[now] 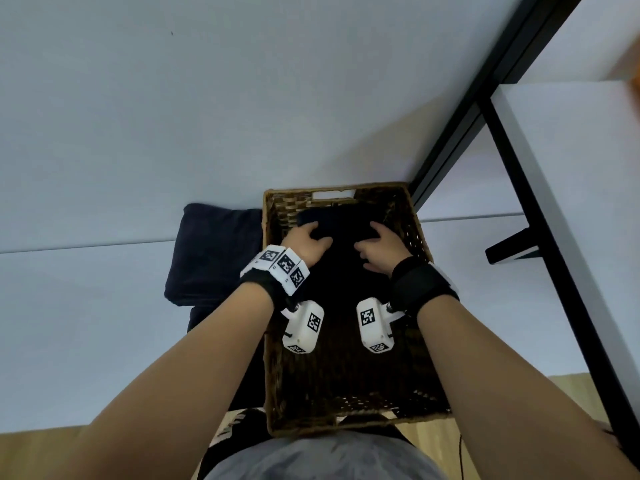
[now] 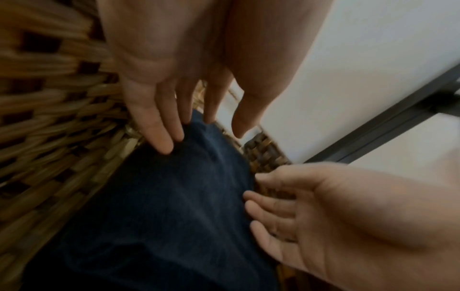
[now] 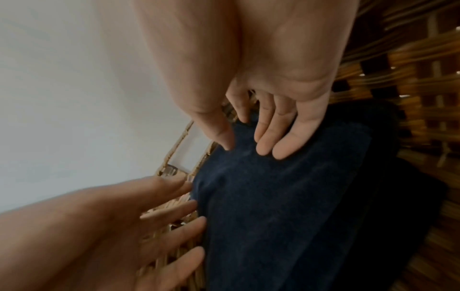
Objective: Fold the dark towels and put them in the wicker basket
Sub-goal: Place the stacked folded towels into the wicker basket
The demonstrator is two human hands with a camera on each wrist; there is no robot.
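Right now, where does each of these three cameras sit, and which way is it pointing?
Head: looks straight down into the brown wicker basket; both forearms show.
Left wrist: looks along the left hand, fingertips on the folded dark blue towel.
Right wrist: looks along the right hand, fingers on that towel.
Shared: both wrist views show the towel and the opposite hand.

Basket walls [image 1: 419, 233] hem both sides; top open above towel [image 1: 337, 221].
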